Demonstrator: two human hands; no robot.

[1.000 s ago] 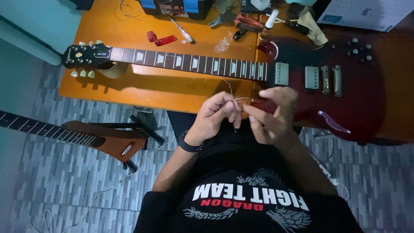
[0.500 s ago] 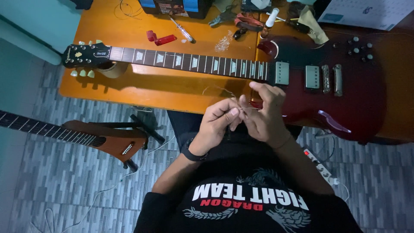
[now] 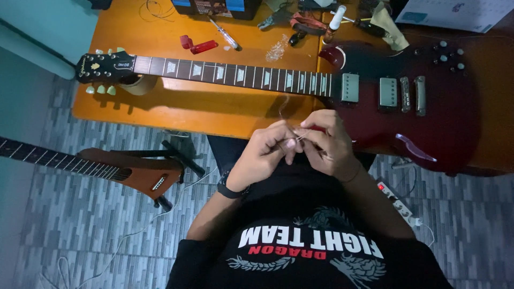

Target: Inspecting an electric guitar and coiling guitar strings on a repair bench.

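Pinching a thin string (image 3: pixel 292 136) between both hands, I hold it just off the near edge of the surface (image 3: pixel 160 43). My left hand (image 3: pixel 266 152) and right hand (image 3: pixel 329 144) meet fingertip to fingertip, each closed on the string, which loops up faintly toward the guitar's neck; its full run is too fine to trace. A dark watch (image 3: pixel 231 190) sits on my left wrist.

Right past my hands lies the red guitar (image 3: pixel 439 123), body to the right, neck (image 3: pixel 230 73) stretching left to the headstock (image 3: pixel 104 67), which rests on a tape roll (image 3: pixel 140 84). My right hand overlaps the body's near edge.

Farther back on the surface sit two small red pieces (image 3: pixel 197 45), a screwdriver (image 3: pixel 225 35), a clear crumpled bit (image 3: pixel 276 49), pliers (image 3: pixel 308 22) and a white tube (image 3: pixel 337 13). A sheet of paper (image 3: pixel 455 13) lies at the far right corner.

On the tiled floor (image 3: pixel 80 225) to my left, a brown guitar (image 3: pixel 134 174) leans on a black stand (image 3: pixel 179 158). A power strip (image 3: pixel 399 203) with a red switch lies on the floor to my right, near my elbow.
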